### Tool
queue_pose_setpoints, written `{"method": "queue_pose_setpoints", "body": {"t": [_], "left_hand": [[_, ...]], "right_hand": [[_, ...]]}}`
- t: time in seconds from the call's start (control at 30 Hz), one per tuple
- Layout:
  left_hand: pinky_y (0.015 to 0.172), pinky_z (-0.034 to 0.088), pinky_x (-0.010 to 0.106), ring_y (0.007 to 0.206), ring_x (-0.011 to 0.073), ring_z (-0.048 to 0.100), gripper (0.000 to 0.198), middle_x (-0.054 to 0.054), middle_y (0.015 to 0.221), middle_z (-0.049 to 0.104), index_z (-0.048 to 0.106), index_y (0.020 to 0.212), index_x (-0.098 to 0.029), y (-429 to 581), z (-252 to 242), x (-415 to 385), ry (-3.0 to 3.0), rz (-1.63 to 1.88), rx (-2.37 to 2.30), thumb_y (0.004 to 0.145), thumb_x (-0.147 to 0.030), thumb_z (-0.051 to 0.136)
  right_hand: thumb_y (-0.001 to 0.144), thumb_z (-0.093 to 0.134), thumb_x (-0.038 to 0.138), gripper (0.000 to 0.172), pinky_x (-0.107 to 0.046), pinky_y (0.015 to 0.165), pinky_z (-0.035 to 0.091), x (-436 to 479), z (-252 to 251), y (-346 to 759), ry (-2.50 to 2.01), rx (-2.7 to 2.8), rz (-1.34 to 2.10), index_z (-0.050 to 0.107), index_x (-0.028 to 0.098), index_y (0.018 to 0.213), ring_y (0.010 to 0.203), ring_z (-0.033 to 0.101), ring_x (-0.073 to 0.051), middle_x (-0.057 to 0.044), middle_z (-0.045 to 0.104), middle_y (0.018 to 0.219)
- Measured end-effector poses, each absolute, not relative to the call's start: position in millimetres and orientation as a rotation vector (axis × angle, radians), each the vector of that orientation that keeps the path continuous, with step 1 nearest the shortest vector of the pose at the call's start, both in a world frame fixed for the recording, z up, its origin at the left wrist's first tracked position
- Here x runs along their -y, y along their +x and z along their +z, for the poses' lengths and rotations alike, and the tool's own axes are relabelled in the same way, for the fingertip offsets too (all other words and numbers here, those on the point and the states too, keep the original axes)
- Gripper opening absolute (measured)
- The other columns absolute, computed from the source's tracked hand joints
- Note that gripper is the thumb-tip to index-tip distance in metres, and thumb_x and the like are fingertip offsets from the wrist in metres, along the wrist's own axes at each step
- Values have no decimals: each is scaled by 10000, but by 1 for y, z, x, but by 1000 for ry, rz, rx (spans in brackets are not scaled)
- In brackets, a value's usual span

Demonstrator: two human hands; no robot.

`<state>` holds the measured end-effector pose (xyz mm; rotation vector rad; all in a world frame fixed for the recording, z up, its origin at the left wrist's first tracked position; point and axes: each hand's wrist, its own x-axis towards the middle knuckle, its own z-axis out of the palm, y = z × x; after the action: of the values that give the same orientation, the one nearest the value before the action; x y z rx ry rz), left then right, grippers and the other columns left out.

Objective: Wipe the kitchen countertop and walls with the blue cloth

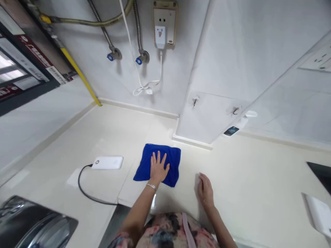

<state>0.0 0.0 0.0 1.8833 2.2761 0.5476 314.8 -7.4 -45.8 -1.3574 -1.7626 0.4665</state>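
Observation:
A blue cloth (172, 162) lies spread on the cream countertop (222, 168), its edges slightly uneven. My left hand (158, 168) presses flat on the middle of it, fingers spread, with a bracelet (151, 186) at the wrist. To the right of the cloth, and apart from it, my right hand (206, 193) rests at the counter's surface. Its fingers are loosely bent, with a gap by the thumb and nothing visible in them.
Left of the cloth lies a white power bank (108, 162) with a black cable (85, 189). A steel sink (38, 224) is at lower left. A wall corner (192, 140) juts out beyond the cloth. At right are a white object (319, 213) and a dark panel (320, 174).

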Motion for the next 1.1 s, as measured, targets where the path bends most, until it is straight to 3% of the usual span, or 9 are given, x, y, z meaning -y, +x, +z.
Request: {"method": "queue_pose_setpoints", "body": {"t": [0.4,0.83,0.97,1.1], "left_hand": [[1330,118,668,1650,471,5,678,161,1793,181,392,1690,-208,-130,10,-135,1571,443,-2556,1078,-497,443],[1313,86,693,1639,509,0,767,240,1784,128,333,1705,-137,-196,6,-276,1524,406,-2615,1058,-546,375],[1298,87,723,1636,516,-16,779,234,1788,117,326,1705,-127,-209,5,-298,1558,386,-2576,1052,-547,384],[1311,85,696,1633,521,3,758,225,1785,142,335,1703,-146,-201,7,-292,1685,325,-2488,1058,-537,417]], "right_hand": [[1078,487,300,290,-551,1041,610,17,-61,315,-1417,1850,276,664,187,1278,1238,696,-306,-186,706,1347],[1034,560,269,239,-421,833,691,17,-59,322,-1428,1918,160,739,227,1187,1085,786,-292,-143,777,1252],[1038,591,338,227,-442,846,695,15,-65,323,-1426,1882,126,766,266,1162,1054,794,-305,-120,793,1203],[1035,555,226,262,-392,827,694,14,-66,322,-1394,1924,114,722,252,1235,1106,784,-281,-127,770,1274]]}}
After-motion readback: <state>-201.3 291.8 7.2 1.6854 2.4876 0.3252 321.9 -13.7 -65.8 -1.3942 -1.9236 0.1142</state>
